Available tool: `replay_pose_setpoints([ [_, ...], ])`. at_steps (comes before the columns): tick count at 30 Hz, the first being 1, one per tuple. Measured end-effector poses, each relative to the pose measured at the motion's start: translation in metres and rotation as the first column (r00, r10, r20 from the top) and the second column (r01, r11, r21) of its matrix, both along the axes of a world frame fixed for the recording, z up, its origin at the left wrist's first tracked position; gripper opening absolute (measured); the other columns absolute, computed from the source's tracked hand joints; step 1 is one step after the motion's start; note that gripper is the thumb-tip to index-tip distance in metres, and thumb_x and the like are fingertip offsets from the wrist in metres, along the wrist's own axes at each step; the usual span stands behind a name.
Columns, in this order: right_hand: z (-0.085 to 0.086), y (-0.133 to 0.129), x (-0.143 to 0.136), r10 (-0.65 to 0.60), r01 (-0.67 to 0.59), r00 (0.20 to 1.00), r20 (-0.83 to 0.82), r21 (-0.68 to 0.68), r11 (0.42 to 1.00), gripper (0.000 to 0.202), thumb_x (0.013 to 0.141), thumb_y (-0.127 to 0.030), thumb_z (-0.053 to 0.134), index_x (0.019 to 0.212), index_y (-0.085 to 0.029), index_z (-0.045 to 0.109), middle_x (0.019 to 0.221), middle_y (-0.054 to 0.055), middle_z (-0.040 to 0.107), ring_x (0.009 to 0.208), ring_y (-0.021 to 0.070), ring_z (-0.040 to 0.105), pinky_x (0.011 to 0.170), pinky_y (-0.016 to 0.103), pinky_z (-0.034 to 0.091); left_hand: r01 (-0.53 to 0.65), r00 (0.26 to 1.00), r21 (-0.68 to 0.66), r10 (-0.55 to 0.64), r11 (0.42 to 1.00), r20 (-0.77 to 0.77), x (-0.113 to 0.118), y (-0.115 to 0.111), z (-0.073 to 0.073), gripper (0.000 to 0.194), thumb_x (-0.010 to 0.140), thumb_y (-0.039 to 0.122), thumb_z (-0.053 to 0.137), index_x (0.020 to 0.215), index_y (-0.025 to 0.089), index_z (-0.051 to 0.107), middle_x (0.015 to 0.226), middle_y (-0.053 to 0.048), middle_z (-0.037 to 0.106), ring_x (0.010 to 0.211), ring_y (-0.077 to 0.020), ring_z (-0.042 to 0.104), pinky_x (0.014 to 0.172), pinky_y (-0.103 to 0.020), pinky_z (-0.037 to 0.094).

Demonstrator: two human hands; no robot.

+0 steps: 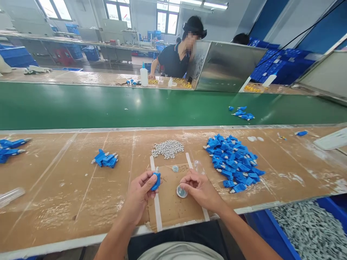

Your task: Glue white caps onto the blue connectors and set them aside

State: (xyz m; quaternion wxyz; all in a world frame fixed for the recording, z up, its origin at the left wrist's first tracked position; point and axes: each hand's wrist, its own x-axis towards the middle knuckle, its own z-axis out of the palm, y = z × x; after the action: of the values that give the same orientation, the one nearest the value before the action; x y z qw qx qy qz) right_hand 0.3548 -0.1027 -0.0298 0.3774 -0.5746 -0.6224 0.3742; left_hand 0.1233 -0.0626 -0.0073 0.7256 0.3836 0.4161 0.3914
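My left hand [143, 187] pinches a small blue plastic part [156, 181] between thumb and fingers, its pale tip pointing up. My right hand [199, 187] is closed, its fingertips at the rim of a small round dish [181, 191] with something clear or greyish inside. Whether those fingers grip the dish or a tiny piece is hidden. Both hands are over a cardboard sheet [173, 211] edged with white tape strips. Just beyond lies a small round clear piece [175, 168] with a thin stick beside it. Farther back is a pile of small grey pieces [168, 148].
A large heap of blue parts [234, 162] lies right of the cardboard; a smaller cluster [105, 159] lies left. Beyond the table runs a green conveyor belt [108, 104] carrying several blue parts. A blue bin [282, 231] of grey pieces stands lower right. A co-worker [176, 57] sits opposite.
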Motion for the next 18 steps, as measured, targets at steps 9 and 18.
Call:
replay_pose_setpoints([
  [9, -0.005, -0.008, 0.012, -0.032, 0.031, 0.999, -0.012, -0.016, 0.999, 0.017, 0.094, -0.033, 0.063, 0.098, -0.021, 0.074, 0.090, 0.003, 0.063, 0.075, 0.0174, 0.057, 0.069, 0.030, 0.044, -0.043, 0.998, -0.016, 0.044, 0.999, 0.035, 0.000, -0.001, -0.005, 0.035, 0.079, 0.044, 0.079, 0.090, 0.013, 0.069, 0.082, -0.004, 0.062, 0.062, -0.0072, 0.050, 0.049, -0.015, 0.038],
  [18, -0.003, -0.011, 0.010, -0.019, 0.019, 1.000, 0.004, -0.039, 0.999, 0.019, 0.093, -0.035, 0.062, 0.087, -0.020, 0.072, 0.085, 0.003, 0.064, 0.073, 0.0178, 0.058, 0.067, 0.030, 0.044, -0.050, 0.998, -0.033, 0.051, 0.998, 0.034, 0.002, -0.004, -0.005, 0.036, 0.078, 0.046, 0.079, 0.089, 0.013, 0.070, 0.082, -0.004, 0.061, 0.063, -0.0079, 0.051, 0.050, -0.015, 0.038],
])
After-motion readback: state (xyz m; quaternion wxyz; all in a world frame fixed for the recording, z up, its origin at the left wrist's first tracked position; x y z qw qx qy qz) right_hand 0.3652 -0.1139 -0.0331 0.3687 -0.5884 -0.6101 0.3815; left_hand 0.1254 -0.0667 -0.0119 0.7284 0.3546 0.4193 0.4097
